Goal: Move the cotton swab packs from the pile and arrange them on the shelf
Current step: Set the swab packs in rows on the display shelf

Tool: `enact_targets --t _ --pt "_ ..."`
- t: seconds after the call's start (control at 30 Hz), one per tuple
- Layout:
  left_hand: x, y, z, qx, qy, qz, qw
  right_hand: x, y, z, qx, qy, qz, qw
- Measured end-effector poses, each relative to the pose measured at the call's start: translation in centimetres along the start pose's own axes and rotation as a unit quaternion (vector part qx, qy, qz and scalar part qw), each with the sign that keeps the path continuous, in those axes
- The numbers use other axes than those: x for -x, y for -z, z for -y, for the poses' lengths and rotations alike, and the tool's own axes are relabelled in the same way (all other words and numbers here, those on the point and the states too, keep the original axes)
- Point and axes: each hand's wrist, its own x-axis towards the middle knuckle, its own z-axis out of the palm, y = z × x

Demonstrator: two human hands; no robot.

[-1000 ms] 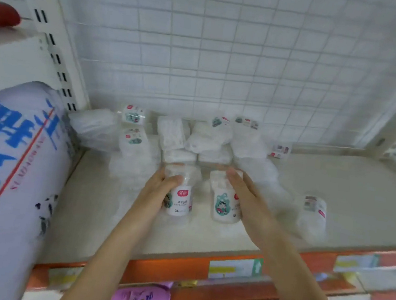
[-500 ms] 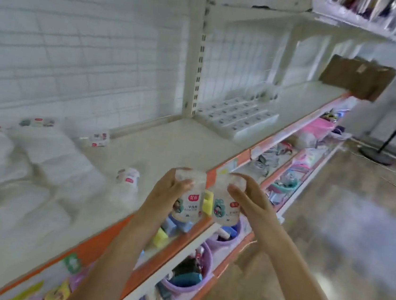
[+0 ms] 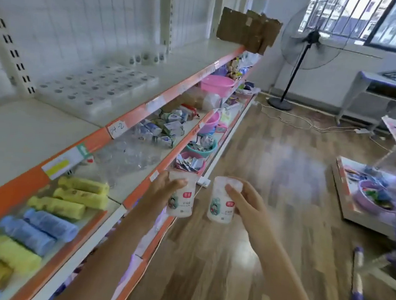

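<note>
My left hand [image 3: 163, 187] grips one clear round cotton swab pack [image 3: 180, 202] with a cartoon label and a red tag. My right hand [image 3: 245, 202] grips a second, matching cotton swab pack [image 3: 221, 205]. Both packs are upright, held side by side over the wooden aisle floor, to the right of the shelf edge. On the white shelf [image 3: 16, 134] further along, several cotton swab packs lie arranged in neat rows [image 3: 97, 89], with a few more standing behind them [image 3: 147, 58]. The pile is out of view.
Orange-edged lower shelves hold yellow and blue rolls [image 3: 43, 218], small packets and pink basins [image 3: 216, 84]. A cardboard piece [image 3: 248, 31] sits at the shelf's far end. A standing fan [image 3: 302, 50] and cables are ahead; a low cart [image 3: 369, 194] with goods stands at the right.
Both hands lifted the two packs off the shelf by the pile and carried them rightward along the aisle. The view turned right; the pile left the view and the arranged rows came closer.
</note>
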Motion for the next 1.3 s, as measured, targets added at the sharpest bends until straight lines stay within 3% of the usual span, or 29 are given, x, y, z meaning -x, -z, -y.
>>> enact_targets --t 0.2,0.33,0.57,0.8,1.07,1.3 --pt "-8.6 -2.3 1.7 0.002 0.042 0.016 0.999 -6.4 3.9 -1.5 -0.031 -0.027 -0.046 0.998" --pt "-16.5 -3.0 1.3 0.009 0.027 0.024 0.999 -13.6 6.1 -0.9 -0.016 -0.02 -0.062 0.998" --pt "-31.1 -3.7 -2.3 0.046 0.009 0.034 0.998 -27.1 9.2 3.4 0.005 0.015 -0.058 0.998" --pt "-41.0 -2.3 -3.7 -0.01 0.0 0.01 1.0 -38.4 10.2 3.5 -0.01 0.008 -0.013 1.0" --pt "-51.1 0.6 -7.0 -0.041 -0.047 -0.118 0.991 -55.2 9.8 4.3 0.032 0.036 0.107 0.993" --pt "-55.5 6.2 -12.9 -0.109 -0.079 -0.349 0.927 -68.6 4.2 11.0 0.134 0.146 0.309 0.93"
